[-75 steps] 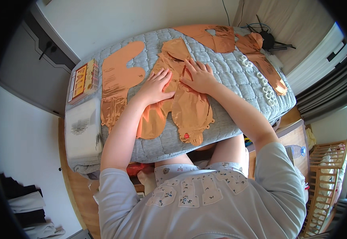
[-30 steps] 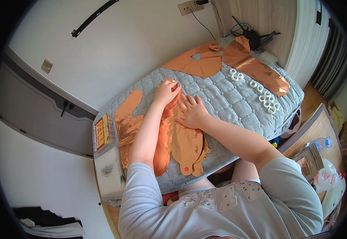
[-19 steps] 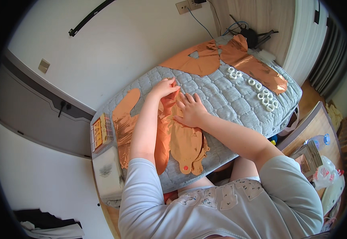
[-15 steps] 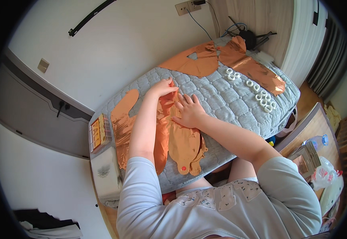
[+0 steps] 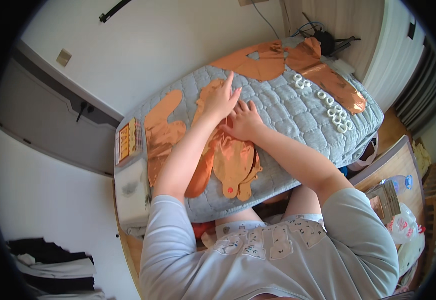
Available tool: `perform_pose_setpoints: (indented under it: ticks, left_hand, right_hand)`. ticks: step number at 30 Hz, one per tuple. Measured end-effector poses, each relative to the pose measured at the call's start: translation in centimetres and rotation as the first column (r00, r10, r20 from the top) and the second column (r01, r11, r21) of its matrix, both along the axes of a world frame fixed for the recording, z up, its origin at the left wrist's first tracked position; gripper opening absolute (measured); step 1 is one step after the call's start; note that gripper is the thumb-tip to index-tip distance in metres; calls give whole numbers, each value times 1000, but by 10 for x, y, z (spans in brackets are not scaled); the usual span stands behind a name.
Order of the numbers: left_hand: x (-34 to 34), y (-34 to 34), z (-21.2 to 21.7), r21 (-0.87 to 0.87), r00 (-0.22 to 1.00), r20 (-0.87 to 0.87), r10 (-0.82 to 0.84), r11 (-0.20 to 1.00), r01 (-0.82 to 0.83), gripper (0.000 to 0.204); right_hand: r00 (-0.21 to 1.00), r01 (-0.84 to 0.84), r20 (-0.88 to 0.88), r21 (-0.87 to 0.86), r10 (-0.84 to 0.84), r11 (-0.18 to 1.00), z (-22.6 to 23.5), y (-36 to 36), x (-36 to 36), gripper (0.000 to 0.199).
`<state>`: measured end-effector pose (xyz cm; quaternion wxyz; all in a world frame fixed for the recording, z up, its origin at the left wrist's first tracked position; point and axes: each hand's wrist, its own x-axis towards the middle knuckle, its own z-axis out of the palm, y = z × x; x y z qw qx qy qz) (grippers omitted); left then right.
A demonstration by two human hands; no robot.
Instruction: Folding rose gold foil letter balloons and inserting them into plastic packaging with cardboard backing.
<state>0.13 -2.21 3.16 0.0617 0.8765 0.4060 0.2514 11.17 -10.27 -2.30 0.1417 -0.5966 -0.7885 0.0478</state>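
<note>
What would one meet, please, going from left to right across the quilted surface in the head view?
Small orange box → flat orange foil piece → left hand → right hand → row of white rings → long orange foil strip.

A white wall (image 5: 178, 45) with a grey panel (image 5: 53, 125) and a wall socket (image 5: 64, 57) stands behind the grey quilted pad (image 5: 298, 120). Right of the pad: wooden floor (image 5: 390, 132), dark curtain (image 5: 423, 95). Daylight is bright.
</note>
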Motion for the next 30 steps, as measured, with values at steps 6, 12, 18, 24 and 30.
perform_pose_setpoints:
  ticks: [6,12,18,24,30]
  left_hand:
    - [-53,-106,-23,17,938,98,-332,943,332,31]
    - [-59,-141,-33,19,919,-71,-387,921,389,31]
    - [-52,-146,-37,94,890,-203,-407,897,432,31]
    - [-50,-149,-34,86,888,-186,-419,894,440,31]
    - [-55,-180,-34,-91,866,-66,-496,867,490,47]
  right_hand:
    - [976,37,215,-29,-30,999,-2,10,-1,76]
    - [990,57,135,-69,-47,996,1,5,-8,86]
    - [989,60,139,-31,-55,998,-3,3,-4,84]
    - [988,52,148,-39,-46,998,-1,2,-6,84]
    - [988,54,150,-33,-49,998,-2,2,-4,83]
